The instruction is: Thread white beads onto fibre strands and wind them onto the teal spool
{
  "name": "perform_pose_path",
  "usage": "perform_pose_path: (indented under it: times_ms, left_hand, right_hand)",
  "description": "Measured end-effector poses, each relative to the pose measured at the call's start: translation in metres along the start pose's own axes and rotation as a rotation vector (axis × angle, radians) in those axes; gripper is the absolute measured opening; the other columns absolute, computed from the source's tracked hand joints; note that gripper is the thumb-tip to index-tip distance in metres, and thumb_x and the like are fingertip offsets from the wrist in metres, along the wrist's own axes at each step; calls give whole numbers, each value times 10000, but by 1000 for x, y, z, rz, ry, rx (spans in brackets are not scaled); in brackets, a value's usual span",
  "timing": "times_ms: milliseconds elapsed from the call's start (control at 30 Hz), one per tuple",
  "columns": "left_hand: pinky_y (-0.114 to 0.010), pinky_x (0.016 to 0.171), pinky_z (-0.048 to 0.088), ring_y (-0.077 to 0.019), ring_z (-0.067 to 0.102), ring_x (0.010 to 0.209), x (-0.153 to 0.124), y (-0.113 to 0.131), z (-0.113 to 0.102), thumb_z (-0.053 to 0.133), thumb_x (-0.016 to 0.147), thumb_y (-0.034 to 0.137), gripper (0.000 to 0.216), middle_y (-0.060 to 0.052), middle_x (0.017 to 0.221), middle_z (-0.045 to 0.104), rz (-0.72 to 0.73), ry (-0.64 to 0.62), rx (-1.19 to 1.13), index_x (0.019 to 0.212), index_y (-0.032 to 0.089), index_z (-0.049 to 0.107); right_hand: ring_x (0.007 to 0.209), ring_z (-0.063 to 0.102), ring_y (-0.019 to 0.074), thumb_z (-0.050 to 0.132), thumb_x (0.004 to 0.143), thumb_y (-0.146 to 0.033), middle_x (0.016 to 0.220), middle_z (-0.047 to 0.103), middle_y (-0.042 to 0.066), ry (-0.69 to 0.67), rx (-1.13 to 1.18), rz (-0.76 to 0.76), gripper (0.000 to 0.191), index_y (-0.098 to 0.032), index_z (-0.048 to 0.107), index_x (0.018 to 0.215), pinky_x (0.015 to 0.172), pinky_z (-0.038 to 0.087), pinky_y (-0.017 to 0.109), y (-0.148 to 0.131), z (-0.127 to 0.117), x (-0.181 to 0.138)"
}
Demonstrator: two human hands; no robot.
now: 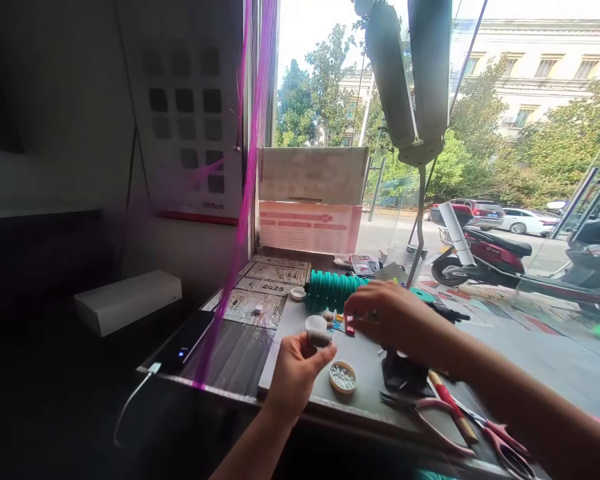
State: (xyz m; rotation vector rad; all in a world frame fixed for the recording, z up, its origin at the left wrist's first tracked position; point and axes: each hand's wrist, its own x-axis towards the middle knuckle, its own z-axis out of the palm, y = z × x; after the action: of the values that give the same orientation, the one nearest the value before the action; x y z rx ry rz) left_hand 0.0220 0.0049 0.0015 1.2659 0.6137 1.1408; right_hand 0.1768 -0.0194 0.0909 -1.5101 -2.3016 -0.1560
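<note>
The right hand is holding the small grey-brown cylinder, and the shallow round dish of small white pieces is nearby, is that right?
Not quite: the left hand holds the small grey-brown cylinder, as the head view shows. The shallow round dish of small white pieces is indeed nearby.

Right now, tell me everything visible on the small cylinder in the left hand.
The cylinder is dull grey-brown and looks like a wound spool, though its material is too small to tell. It lies roughly sideways, gripped between thumb and fingers of the left hand, which hide part of it. A pale round container shows just behind it; the right hand isn't touching it.
</note>
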Motion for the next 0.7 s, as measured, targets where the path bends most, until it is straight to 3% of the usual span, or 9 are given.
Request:
perform_pose_path:
  times_ms: [133, 267, 500, 700]
  left_hand:
    - [-188, 486, 324, -53, 380, 458, 18, -2, 28, 728, 583, 311, 220, 28, 526, 531, 33, 184, -125, 659, 121, 648]
    - [-191, 478, 323, -56, 383, 452, 33, -12, 48, 701, 605, 293, 189, 35, 504, 512, 88, 262, -173, 632, 121, 626]
    - [-203, 543, 371, -87, 481, 524, 48, -32, 60, 668, 642, 246, 134, 33, 517, 523, 178, 327, -219, 672, 123, 624]
    - [-213, 544, 387, -101, 494, 514, 51, -33, 63, 639, 676, 248, 130, 20, 522, 543, 243, 345, -120, 694, 122, 612]
  right_hand:
    - [702, 530, 158, 495, 771, -244, 729, 624, 15, 320, 186, 194, 147, -206, 629, 724, 664, 378, 291, 34, 7, 7]
    - [793, 501, 201, 493, 784, -277, 755, 613, 25, 424, 142, 213, 165, -220, 639, 730, 723, 359, 336, 43, 32, 8]
    - [788, 478, 200, 481, 811, -280, 765, 605, 22, 480, 165, 222, 181, -240, 648, 753, 735, 331, 344, 44, 39, 6]
    - [798, 470, 200, 467, 819, -277, 770, 598, 14, 462, 161, 219, 188, -244, 641, 755, 744, 321, 350, 46, 37, 6]
